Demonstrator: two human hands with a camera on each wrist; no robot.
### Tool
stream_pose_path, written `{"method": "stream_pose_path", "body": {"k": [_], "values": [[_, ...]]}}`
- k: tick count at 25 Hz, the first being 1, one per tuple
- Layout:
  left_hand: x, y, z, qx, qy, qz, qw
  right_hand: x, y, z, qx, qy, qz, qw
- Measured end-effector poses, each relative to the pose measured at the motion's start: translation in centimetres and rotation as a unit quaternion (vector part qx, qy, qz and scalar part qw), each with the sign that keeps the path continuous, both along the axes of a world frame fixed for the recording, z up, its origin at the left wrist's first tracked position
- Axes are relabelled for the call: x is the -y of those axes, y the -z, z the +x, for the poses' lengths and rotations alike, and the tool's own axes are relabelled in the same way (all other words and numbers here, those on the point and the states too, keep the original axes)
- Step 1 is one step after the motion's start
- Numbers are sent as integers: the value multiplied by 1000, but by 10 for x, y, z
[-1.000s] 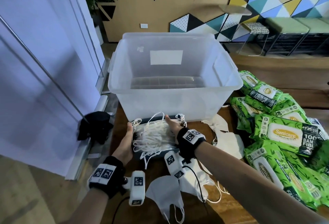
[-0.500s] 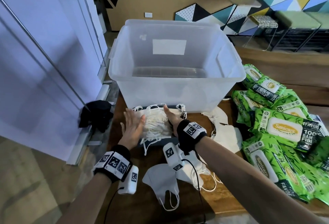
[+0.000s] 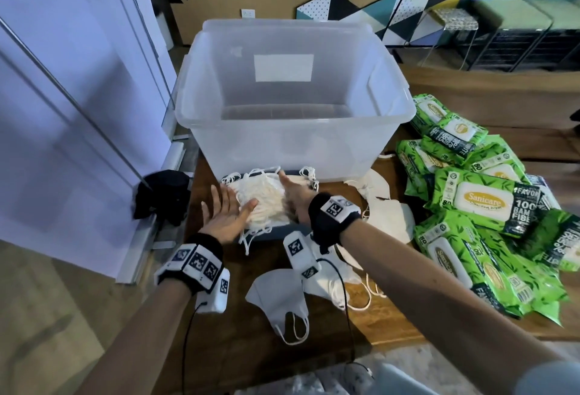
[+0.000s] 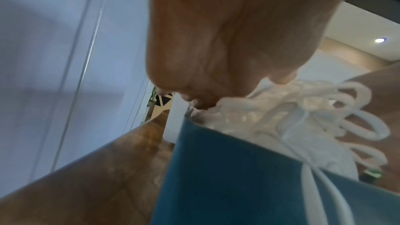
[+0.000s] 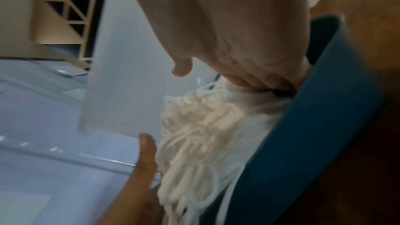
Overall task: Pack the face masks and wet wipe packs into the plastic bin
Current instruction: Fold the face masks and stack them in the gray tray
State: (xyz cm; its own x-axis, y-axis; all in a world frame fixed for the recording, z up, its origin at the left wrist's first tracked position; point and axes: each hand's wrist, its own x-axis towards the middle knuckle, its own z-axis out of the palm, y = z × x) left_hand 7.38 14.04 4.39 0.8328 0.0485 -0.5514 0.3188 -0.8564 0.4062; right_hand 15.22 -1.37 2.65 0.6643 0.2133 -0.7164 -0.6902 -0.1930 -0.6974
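A stack of white face masks (image 3: 266, 203) with tangled ear loops sits in a dark blue box (image 3: 273, 234), right in front of the clear plastic bin (image 3: 282, 149), which holds nothing. My left hand (image 3: 226, 212) lies flat with spread fingers against the stack's left side, thumb on the masks (image 4: 281, 117). My right hand (image 3: 295, 196) is on the stack's right side. Its fingers (image 5: 259, 83) curl down between the masks (image 5: 205, 126) and the box wall (image 5: 314, 109), thumb free. Green wet wipe packs (image 3: 480, 203) lie heaped at the right.
Loose white masks lie on the wooden table (image 3: 251, 347): one near me (image 3: 279, 294), more right of the box (image 3: 386, 215). A black object (image 3: 160, 196) sits at the table's left edge by a white wall panel. The table edge runs close on the left.
My left hand left the box's left side and now lies flat, fingers spread, against the mask stack. My right hand has stayed on the stack's right side.
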Motion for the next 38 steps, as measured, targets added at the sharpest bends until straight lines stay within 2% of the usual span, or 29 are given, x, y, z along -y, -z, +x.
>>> {"method": "stream_pose_path", "body": {"k": [2,4,6,8,9,11,12,14,17,20,22,25,27,30,34,36,38], "values": [[-5,-8,-4,54,-44,-36,997,18,-30,-14,27,-54,8,998],[-14,-6,-29,155,-121,-93,976,42,-43,-40,116,-56,20,992],[-20,4,-72,248,-175,-110,946,69,-36,-72,202,-87,-9,975],[-17,22,-114,298,-165,-69,938,94,-16,-104,210,-195,-86,954],[-13,34,-129,280,-128,-66,949,102,-3,-115,197,-254,-141,936],[-2,56,-144,179,-22,-80,980,115,26,-125,207,-326,-267,883],[4,66,-144,147,11,-76,986,120,36,-124,224,-326,-322,860],[17,81,-136,144,6,-50,988,124,51,-118,248,-275,-379,848],[44,89,-116,152,4,29,988,122,62,-102,263,-228,-404,846],[57,92,-104,103,42,116,987,110,66,-87,270,-330,-410,806],[60,89,-98,52,42,118,991,104,64,-76,256,-391,-416,780],[59,79,-92,19,-2,57,998,106,64,-61,266,-412,-419,764],[55,71,-94,31,-16,26,999,109,68,-60,282,-409,-390,775],[50,62,-107,87,-65,-49,993,113,64,-64,287,-337,-336,831],[50,47,-119,108,-142,-152,972,121,46,-71,329,-280,-324,842],[57,40,-122,134,-181,-188,956,128,38,-81,347,-245,-282,861],[67,35,-125,164,-196,-213,943,138,26,-91,382,-221,-244,864]]}}
